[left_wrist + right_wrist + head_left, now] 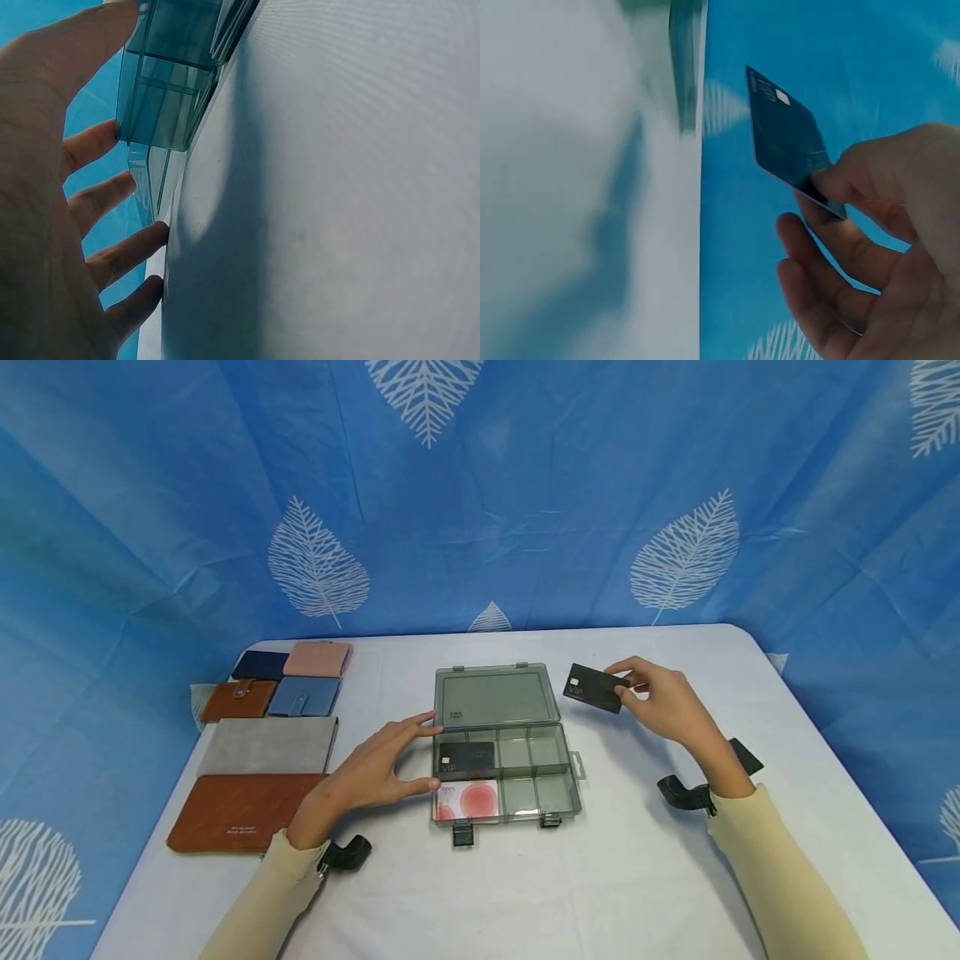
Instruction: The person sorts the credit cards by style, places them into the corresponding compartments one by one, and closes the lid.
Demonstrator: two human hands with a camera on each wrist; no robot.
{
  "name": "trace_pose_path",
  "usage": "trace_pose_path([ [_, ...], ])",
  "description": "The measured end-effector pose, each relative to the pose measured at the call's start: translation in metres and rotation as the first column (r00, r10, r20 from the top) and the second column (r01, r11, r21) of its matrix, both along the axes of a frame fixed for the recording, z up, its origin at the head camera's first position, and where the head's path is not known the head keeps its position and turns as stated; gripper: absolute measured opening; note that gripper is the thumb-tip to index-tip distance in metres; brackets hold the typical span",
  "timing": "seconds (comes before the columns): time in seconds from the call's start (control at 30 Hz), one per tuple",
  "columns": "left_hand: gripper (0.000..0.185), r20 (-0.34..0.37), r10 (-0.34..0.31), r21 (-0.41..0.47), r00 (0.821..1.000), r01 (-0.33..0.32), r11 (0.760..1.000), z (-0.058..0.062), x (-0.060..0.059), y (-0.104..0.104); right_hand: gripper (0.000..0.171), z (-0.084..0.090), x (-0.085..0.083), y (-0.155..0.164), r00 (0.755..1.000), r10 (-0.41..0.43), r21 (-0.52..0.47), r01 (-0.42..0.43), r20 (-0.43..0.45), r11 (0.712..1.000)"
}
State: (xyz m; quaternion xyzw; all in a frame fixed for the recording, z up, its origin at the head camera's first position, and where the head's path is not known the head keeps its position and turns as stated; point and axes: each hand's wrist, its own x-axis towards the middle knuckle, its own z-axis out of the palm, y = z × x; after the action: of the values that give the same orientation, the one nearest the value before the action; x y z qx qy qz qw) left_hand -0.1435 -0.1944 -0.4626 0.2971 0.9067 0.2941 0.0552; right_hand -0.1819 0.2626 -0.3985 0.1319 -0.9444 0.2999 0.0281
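Observation:
Between thumb and fingers my right hand (pixel 660 700) pinches a black VIP card (pixel 594 688), held up to the right of a clear grey-green organizer box (pixel 551 795). In the right wrist view the card (pixel 784 139) slants upward, its small chip showing. With fingers spread, my left hand (pixel 375 766) is at the box's left side, thumb and index fingertips right at its edge. The lid (pixel 495 697) is folded back, away from me. Inside the left compartments lie another black VIP card (pixel 467 760) and, nearer me, a pink-and-white card (pixel 468 800). The right compartments hold nothing visible.
On the left of the white table (pixel 585 893) lie a brown wallet (pixel 232 810), a grey one (pixel 266 747), a small brown one (pixel 240 700), a blue one (pixel 303 697), a navy one (pixel 259 665) and a pink one (pixel 318 658). A blue leaf-patterned cloth (pixel 487 527) hangs behind.

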Motion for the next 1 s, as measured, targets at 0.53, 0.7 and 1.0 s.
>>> trace_pose_path([
  [0.53, 0.086, 0.003, 0.004, -0.028, 1.000, -0.004, 1.000, -0.002, -0.002, 0.000, 0.026, -0.026, 0.043, -0.103, 0.970, 0.228, 0.026, -0.227, -0.079, 0.974],
  [0.7, 0.086, -0.004, 0.005, -0.030, 1.000, -0.005, 1.000, -0.001, -0.002, 0.000, 0.024, -0.036, 0.049, -0.116, 0.965, 0.249, 0.042, -0.246, -0.079, 0.968],
  [1.0, 0.086, -0.006, 0.008, -0.030, 1.000, -0.008, 1.000, -0.001, -0.003, 0.000, 0.027, -0.042, 0.052, -0.121, 0.945, 0.310, 0.096, -0.300, -0.102, 0.949],
])
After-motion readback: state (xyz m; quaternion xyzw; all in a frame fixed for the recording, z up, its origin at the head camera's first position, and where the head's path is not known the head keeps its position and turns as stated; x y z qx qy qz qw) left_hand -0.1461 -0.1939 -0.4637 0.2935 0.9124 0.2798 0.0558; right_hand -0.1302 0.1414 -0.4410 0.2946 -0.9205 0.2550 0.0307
